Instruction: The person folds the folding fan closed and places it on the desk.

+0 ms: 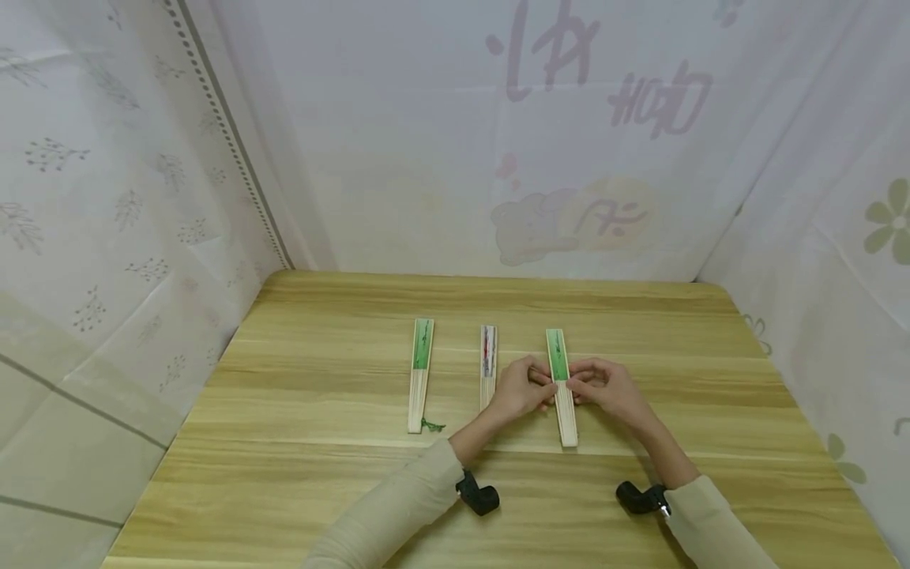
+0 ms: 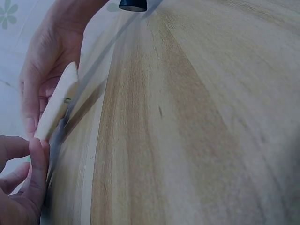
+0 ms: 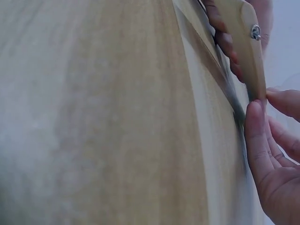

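Note:
Both hands hold one folded hand fan (image 1: 563, 407) with a green upper part and pale wooden ribs. My left hand (image 1: 522, 389) pinches its left side, thumb at the front, while my right hand (image 1: 613, 389) pinches the right side. In the left wrist view the fan's pale rib end (image 2: 58, 101) tilts up above the table, casting a shadow. A small metal rivet (image 3: 255, 32) shows near that end in the right wrist view. Left of the hands lies a second folded fan (image 1: 488, 356) with a white-and-red pattern, its lower end hidden behind my left hand.
Farther left lies another green folded fan (image 1: 421, 379) with a green tassel (image 1: 433, 426). All of this is on a wood-grain table (image 1: 320, 474). Printed curtains (image 1: 398, 158) stand at the back and both sides. Black wrist mounts (image 1: 479, 496) jut out from the sleeves.

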A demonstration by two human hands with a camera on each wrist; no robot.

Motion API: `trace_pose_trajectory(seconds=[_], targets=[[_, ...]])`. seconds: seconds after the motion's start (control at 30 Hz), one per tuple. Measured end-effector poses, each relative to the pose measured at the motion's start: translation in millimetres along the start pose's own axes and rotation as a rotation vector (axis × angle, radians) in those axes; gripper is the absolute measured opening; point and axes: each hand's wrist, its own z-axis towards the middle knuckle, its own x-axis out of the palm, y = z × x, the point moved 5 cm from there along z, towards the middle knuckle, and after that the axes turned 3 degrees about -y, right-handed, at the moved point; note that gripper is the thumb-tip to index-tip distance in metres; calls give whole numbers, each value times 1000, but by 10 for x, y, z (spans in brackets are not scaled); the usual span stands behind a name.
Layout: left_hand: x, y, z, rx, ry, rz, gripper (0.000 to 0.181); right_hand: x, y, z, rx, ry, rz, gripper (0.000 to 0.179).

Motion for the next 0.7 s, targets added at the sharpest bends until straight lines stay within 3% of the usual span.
trace_pose_trajectory(seconds=[0.3, 0.47, 0.7], targets=[[-9, -59, -4, 33, 12, 38, 22, -20, -7, 18, 20, 31, -45, 33], [-47, -70, -31, 49, 54, 43, 23, -61, 11, 2, 4, 18, -38, 32], [-291, -129, -167, 169, 104, 196, 15, -121, 8, -43, -38, -2, -22, 30]])
